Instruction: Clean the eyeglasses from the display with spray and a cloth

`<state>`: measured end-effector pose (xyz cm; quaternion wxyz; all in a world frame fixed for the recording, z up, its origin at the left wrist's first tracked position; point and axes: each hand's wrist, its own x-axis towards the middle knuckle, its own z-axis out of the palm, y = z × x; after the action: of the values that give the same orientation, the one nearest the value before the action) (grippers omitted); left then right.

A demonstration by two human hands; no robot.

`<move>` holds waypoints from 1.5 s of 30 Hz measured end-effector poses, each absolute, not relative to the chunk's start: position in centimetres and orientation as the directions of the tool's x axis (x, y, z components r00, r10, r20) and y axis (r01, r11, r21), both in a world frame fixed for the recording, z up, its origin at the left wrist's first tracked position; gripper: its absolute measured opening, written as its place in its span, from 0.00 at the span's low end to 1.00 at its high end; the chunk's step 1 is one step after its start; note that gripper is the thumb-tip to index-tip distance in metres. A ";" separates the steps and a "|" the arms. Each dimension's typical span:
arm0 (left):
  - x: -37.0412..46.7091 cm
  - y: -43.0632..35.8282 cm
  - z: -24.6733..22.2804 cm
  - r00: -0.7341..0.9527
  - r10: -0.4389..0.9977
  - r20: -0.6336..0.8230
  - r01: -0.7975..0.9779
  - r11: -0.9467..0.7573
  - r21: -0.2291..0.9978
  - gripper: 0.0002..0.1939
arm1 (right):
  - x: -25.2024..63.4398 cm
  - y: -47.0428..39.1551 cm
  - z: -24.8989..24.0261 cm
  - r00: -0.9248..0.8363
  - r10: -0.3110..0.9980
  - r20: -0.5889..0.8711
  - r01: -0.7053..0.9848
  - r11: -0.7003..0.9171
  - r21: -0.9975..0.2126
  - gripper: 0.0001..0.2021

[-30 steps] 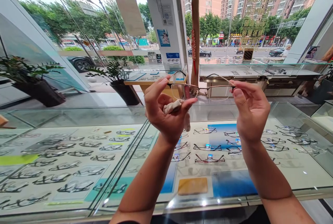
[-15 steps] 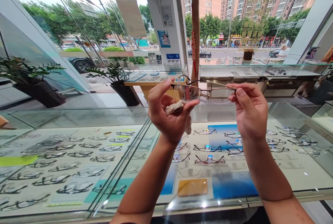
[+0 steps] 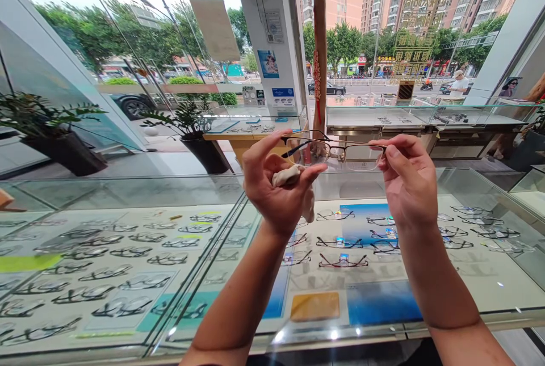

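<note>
A pair of half-rimmed eyeglasses [image 3: 340, 149] with a dark browline is held up over the glass counter. My right hand [image 3: 409, 181] pinches the frame's right corner between thumb and fingers. At the other end, my left hand [image 3: 276, 190] has its index fingertip at the frame's left corner and its thumb below the left lens. A crumpled pale cloth [image 3: 287, 176] is tucked in the left palm under the curled fingers, and part of it hangs down behind the hand. One dark temple tip shows behind the left lens.
Below my hands, a glass display case [image 3: 340, 332] holds rows of eyeglasses [image 3: 343, 261] and a tan rectangular pad [image 3: 315, 306]. Farther off are potted plants [image 3: 193, 127], a wooden post [image 3: 319, 59] and another glass showcase [image 3: 383, 118]. A person [image 3: 460, 87] is beyond the window.
The eyeglasses have tilted slightly between my hands, and the temples sit at a different angle behind the lenses. Both hands keep nearly the same place. The person outside has moved slightly left.
</note>
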<state>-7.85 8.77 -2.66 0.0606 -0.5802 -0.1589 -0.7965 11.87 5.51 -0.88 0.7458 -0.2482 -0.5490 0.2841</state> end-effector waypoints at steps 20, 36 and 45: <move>-7.1 6.9 -2.1 -0.375 0.344 0.861 0.088 -0.911 0.402 0.32 | 11.8 6.1 -1.3 0.253 0.697 0.671 -0.156 0.714 -0.682 0.09; -7.4 8.3 -2.6 -0.313 0.462 0.830 -0.047 -0.880 0.472 0.28 | 11.3 5.1 -1.0 0.285 0.676 0.680 -0.147 0.732 -0.666 0.12; -7.5 8.6 -2.9 -0.243 0.590 0.770 -0.149 -0.807 0.571 0.31 | 11.7 5.0 -1.0 0.235 0.656 0.717 -0.091 0.750 -0.656 0.12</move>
<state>-7.51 8.59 -2.89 -0.2419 -0.5659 -0.1949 -0.7637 11.75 5.01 -1.03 0.7450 -0.2499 -0.5655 0.2505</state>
